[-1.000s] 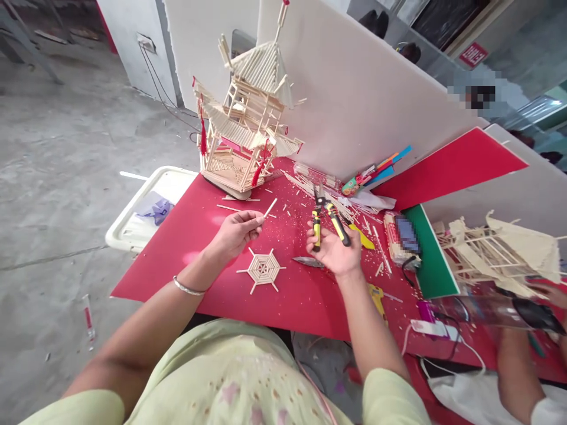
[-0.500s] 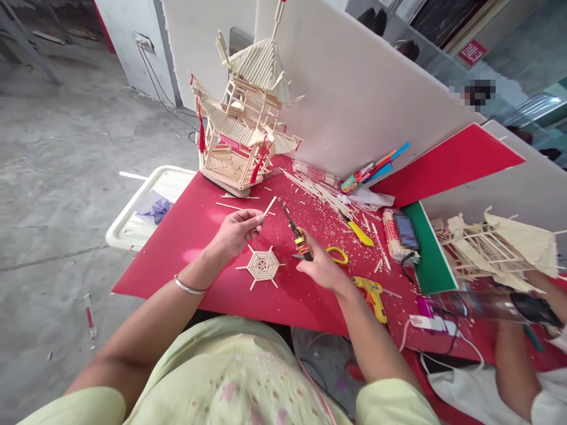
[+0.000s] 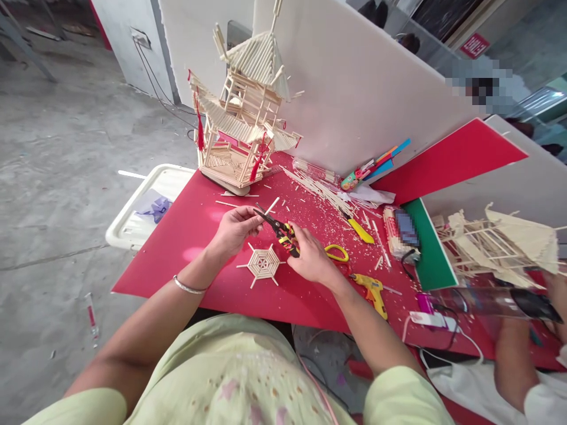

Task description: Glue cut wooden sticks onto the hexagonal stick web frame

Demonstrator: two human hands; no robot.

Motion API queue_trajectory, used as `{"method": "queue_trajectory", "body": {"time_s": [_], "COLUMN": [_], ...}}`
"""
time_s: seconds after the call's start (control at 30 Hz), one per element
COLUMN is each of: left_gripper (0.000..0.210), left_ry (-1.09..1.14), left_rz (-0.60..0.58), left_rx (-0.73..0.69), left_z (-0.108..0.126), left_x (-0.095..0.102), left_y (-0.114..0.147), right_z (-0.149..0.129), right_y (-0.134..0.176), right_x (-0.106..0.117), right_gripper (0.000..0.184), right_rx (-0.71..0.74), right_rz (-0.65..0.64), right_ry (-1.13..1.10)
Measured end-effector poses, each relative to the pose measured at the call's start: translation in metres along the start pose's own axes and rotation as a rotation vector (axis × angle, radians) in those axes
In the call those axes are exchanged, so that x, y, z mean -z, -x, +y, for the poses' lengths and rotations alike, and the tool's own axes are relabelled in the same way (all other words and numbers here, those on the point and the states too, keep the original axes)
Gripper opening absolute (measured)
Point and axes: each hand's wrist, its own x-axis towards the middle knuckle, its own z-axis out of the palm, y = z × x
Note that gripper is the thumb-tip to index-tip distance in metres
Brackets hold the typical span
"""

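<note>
Between thumb and fingers, my left hand (image 3: 237,230) pinches a thin wooden stick (image 3: 272,206) that points up and to the right. My right hand (image 3: 310,254) grips dark pliers (image 3: 283,231) with yellow and red handles. Their jaws reach across to the stick, close to my left fingertips; whether they touch it I cannot tell. Just below lies a flat hexagonal lattice of sticks (image 3: 264,264) with ends jutting from its corners. A tiered pavilion model (image 3: 248,118) made of sticks, with red tassels, stands behind my left hand.
Loose sticks (image 3: 319,189) and shavings litter the red table (image 3: 186,236). To the right are a yellow-handled knife (image 3: 359,230), scissors (image 3: 337,253), a yellow glue gun (image 3: 374,292) and a phone (image 3: 406,229). Another person's arm (image 3: 514,360) is beside a second stick model (image 3: 496,242).
My right hand has brought the pliers left, so their jaws now cross near the stick. My left hand has barely moved and still holds the stick.
</note>
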Motion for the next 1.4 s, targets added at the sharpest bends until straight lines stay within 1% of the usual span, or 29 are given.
{"method": "queue_trajectory", "body": {"time_s": [0.17, 0.27, 0.33, 0.4, 0.5, 0.6, 0.67, 0.77, 0.83, 1.03, 1.17, 1.27, 1.4], "left_gripper": [0.034, 0.037, 0.037, 0.036, 0.039, 0.038, 0.037, 0.039, 0.039, 0.03, 0.025, 0.023, 0.025], "left_ry": [-0.059, -0.077, -0.123, -0.19, -0.227, -0.197, -0.185, -0.151, -0.095, 0.072, 0.161, 0.239, 0.374], "left_rz": [-0.01, -0.014, -0.046, -0.105, -0.166, -0.193, -0.191, -0.163, -0.179, -0.351, -0.412, -0.394, -0.269], "left_rx": [-0.028, -0.039, -0.034, -0.026, -0.053, -0.066, -0.055, 0.0, 0.073, 0.292, 0.363, 0.387, 0.423], "left_z": [0.002, 0.006, 0.009, 0.009, 0.002, -0.008, -0.012, -0.011, -0.005, 0.01, 0.008, 0.004, -0.004], "left_x": [-0.001, -0.003, -0.004, -0.006, -0.006, -0.005, -0.005, -0.007, -0.008, -0.002, 0.0, -0.005, -0.015], "left_y": [0.0, 0.002, 0.005, 0.007, 0.01, 0.009, 0.009, 0.01, 0.011, 0.009, 0.008, 0.011, 0.015], "right_z": [0.001, -0.001, -0.002, -0.003, -0.003, -0.001, -0.001, -0.001, -0.001, 0.003, 0.002, 0.001, 0.003], "right_y": [0.001, 0.003, 0.004, 0.005, 0.007, 0.009, 0.01, 0.01, 0.011, 0.013, 0.014, 0.014, 0.011], "right_x": [0.0, -0.001, -0.002, -0.003, -0.006, -0.012, -0.016, -0.019, -0.018, -0.014, -0.02, -0.024, -0.029], "right_gripper": [0.089, 0.083, 0.078, 0.074, 0.072, 0.071, 0.07, 0.073, 0.077, 0.079, 0.075, 0.071, 0.071], "right_rx": [-0.01, -0.011, -0.006, 0.003, 0.011, 0.024, 0.037, 0.057, 0.073, 0.1, 0.082, 0.085, 0.094], "right_rz": [-0.011, 0.007, 0.045, 0.101, 0.146, 0.148, 0.154, 0.151, 0.141, 0.115, 0.174, 0.24, 0.285], "right_ry": [-0.03, -0.021, 0.002, 0.016, 0.002, -0.04, -0.076, -0.111, -0.114, -0.095, -0.088, -0.062, 0.044]}}
